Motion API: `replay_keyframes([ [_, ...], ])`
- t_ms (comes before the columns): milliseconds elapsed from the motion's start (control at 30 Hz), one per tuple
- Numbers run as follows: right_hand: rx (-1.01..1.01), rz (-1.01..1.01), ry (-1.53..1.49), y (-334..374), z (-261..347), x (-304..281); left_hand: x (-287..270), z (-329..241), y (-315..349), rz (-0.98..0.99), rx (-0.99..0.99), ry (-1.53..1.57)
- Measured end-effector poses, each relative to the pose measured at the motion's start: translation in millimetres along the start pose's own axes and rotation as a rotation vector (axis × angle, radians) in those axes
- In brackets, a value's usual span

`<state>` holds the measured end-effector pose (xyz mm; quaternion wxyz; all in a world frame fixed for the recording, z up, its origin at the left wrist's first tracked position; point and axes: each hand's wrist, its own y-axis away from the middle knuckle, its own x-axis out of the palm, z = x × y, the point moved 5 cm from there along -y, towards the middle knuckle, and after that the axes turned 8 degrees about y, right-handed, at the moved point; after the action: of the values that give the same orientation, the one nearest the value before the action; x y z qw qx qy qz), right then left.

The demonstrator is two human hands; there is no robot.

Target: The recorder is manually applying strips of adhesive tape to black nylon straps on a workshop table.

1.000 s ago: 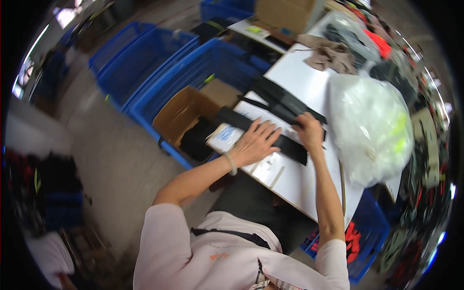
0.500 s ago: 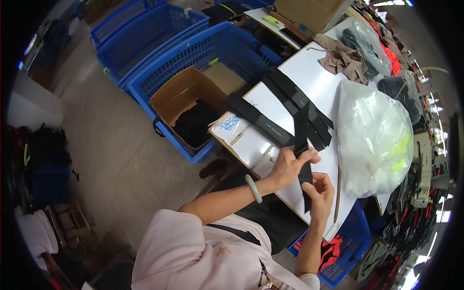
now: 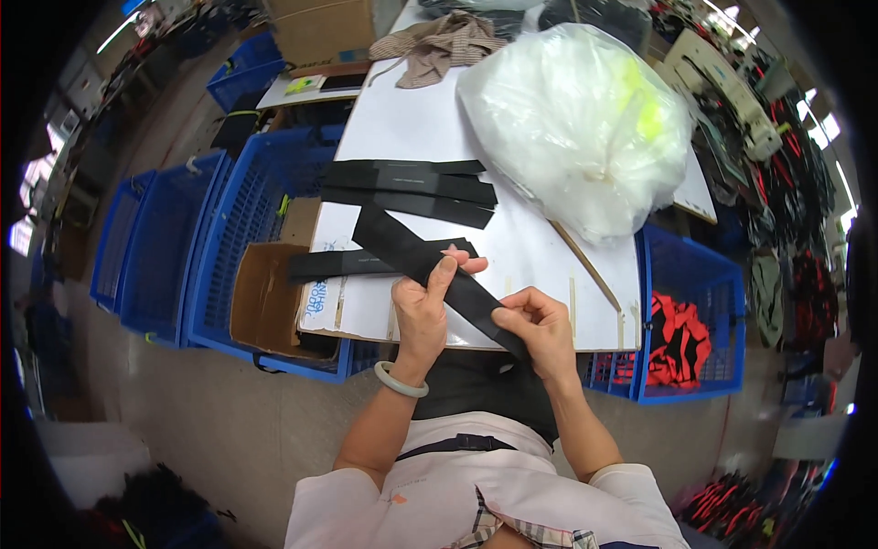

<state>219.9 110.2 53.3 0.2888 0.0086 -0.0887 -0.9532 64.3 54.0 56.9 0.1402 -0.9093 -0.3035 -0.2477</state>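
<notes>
A black fabric strip (image 3: pixel 391 240) runs slantwise between my two hands above the near part of the white table (image 3: pixel 540 265). My left hand (image 3: pixel 423 306) pinches it near the middle, thumb on top. Farther down, toward its near end, my right hand (image 3: pixel 540 331) grips the same strip between thumb and fingers. Beneath the held strip lies another black strip (image 3: pixel 343 265), partly covered by it and overhanging the table's left edge. Beyond it, several black strips (image 3: pixel 412 183) with small printed marks lie overlapped in a pile.
A large clear plastic bag (image 3: pixel 567 119) fills the table's right side, with a wooden stick (image 3: pixel 590 270) beside it. Brown cloth (image 3: pixel 439 53) lies at the back. Blue crates (image 3: pixel 215 265) and a cardboard box (image 3: pixel 261 297) stand left; another blue crate (image 3: pixel 695 384) holds red-black pieces.
The whole view has swung round, so the table now lies straight ahead. Both hands keep hold of the strip, which slants across the table, and my left thumb now presses on it.
</notes>
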Motion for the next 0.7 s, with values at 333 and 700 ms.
replay_keyframes([
  [333, -0.306, -0.224, 0.451, 16.9, -7.0, -29.7, 29.3, 25.2, 7.1, -0.024, -0.142, 0.002],
  [700, -0.448, -0.372, 0.451, -6.7, -42.8, -54.4, 69.6, 73.4, -11.2, -0.24, -0.336, 0.27],
])
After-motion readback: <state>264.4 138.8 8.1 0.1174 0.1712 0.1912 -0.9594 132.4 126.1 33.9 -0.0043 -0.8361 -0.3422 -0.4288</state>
